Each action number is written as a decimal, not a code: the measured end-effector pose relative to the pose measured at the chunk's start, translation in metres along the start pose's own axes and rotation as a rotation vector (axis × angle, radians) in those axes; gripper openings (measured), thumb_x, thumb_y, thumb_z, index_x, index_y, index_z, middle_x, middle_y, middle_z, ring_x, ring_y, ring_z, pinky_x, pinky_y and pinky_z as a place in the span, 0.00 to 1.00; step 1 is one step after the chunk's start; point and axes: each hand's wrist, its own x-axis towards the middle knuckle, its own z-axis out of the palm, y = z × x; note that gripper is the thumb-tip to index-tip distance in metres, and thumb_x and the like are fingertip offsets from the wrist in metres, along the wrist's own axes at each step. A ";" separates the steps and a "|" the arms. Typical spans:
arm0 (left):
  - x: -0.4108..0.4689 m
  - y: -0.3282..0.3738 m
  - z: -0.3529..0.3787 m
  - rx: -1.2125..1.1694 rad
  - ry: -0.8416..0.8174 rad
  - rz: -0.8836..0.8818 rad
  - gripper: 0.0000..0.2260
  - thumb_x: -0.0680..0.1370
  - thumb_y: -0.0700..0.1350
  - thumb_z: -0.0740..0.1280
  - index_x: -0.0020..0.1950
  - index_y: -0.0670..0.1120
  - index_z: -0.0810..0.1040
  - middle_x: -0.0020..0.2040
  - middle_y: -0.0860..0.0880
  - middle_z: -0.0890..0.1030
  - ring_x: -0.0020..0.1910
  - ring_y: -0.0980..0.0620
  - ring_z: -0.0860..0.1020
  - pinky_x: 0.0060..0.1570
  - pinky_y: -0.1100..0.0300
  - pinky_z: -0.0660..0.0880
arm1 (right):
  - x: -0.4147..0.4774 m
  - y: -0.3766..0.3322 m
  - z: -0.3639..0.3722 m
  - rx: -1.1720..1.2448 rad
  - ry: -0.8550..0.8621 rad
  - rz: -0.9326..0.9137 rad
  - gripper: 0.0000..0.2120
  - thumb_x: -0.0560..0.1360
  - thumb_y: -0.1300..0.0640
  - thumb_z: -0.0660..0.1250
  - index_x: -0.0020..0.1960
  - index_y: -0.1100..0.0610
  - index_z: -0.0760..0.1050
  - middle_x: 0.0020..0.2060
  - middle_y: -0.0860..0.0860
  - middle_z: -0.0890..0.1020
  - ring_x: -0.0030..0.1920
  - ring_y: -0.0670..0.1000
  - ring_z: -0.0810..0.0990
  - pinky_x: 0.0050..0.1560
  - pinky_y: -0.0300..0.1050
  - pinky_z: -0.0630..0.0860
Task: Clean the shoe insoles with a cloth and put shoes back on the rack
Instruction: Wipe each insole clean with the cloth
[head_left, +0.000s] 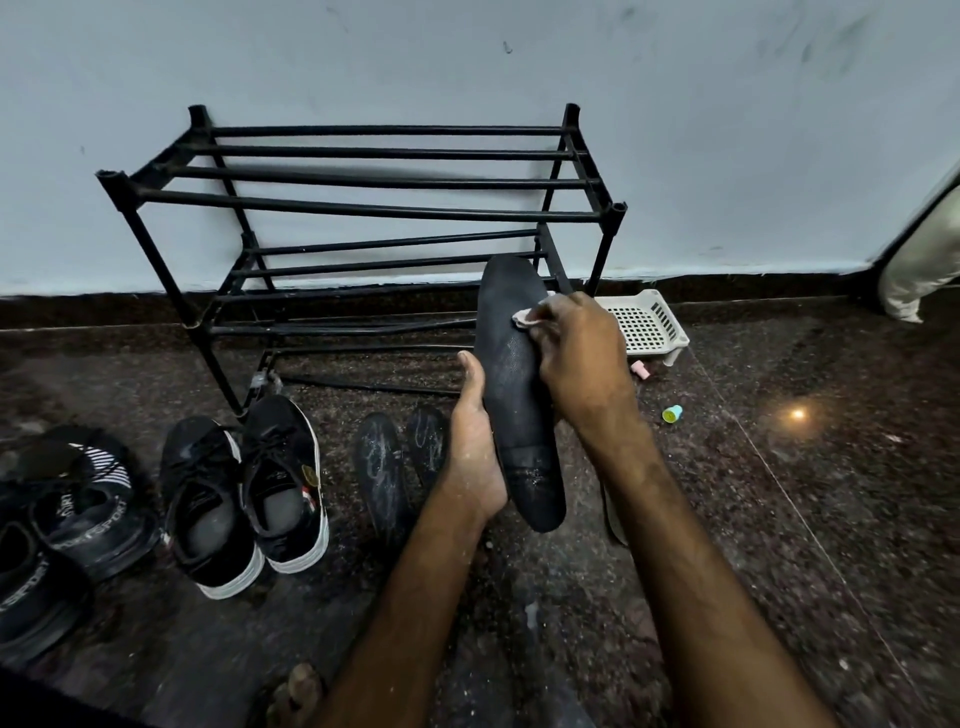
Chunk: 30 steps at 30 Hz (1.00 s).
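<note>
Head view: A person seated on a dark speckled floor (779, 493) holds a black insole (511, 384) upright in front of a black metal shoe rack (363, 208). The left hand (475, 457) cradles the insole's lower half from the left. Its thumb lies straight along the insole's edge, and its other fingers are hidden behind the insole. The right hand (582, 358) has its fingers curled tight round a small pale cloth (525, 317) and presses it against the insole's upper part. The cloth shows only at the fingertips.

The rack stands against a pale wall (467, 62), beyond both hands, with bare bars on each tier. Two more dark insoles (382, 467) lie flat on the floor just left of the left wrist, their surfaces scuffed white. Farther left of the left thumb stands a pair of black sneakers (244, 493) with white soles, toes toward the rack. Dark sport shoes (67, 519) lie at the frame's left edge.

Just past the right knuckles a white slotted plastic basket (647, 325) rests tilted at the foot of the wall. A small pink object (640, 370) and a green-and-blue cap (672, 413) lie on the floor right of the right hand. The edge of another insole (615, 514) shows beneath the right forearm.
</note>
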 end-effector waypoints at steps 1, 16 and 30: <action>0.002 0.001 -0.002 -0.005 0.003 0.005 0.35 0.75 0.69 0.59 0.68 0.42 0.76 0.63 0.40 0.79 0.65 0.42 0.76 0.72 0.45 0.64 | -0.008 0.001 -0.001 0.013 -0.051 -0.029 0.07 0.77 0.60 0.67 0.54 0.57 0.80 0.50 0.52 0.79 0.48 0.50 0.78 0.55 0.48 0.77; 0.002 0.011 0.007 -0.017 0.006 -0.016 0.36 0.77 0.70 0.55 0.66 0.40 0.76 0.59 0.39 0.81 0.58 0.42 0.80 0.62 0.47 0.74 | -0.019 0.003 -0.010 0.039 -0.214 -0.174 0.07 0.76 0.62 0.68 0.54 0.56 0.80 0.49 0.51 0.79 0.48 0.48 0.77 0.54 0.40 0.73; -0.008 0.007 0.016 0.065 -0.029 -0.038 0.31 0.79 0.65 0.55 0.62 0.40 0.78 0.56 0.39 0.83 0.52 0.43 0.84 0.45 0.48 0.82 | 0.011 0.005 -0.013 -0.035 0.008 -0.118 0.07 0.78 0.64 0.65 0.55 0.61 0.78 0.49 0.53 0.77 0.46 0.51 0.75 0.49 0.37 0.68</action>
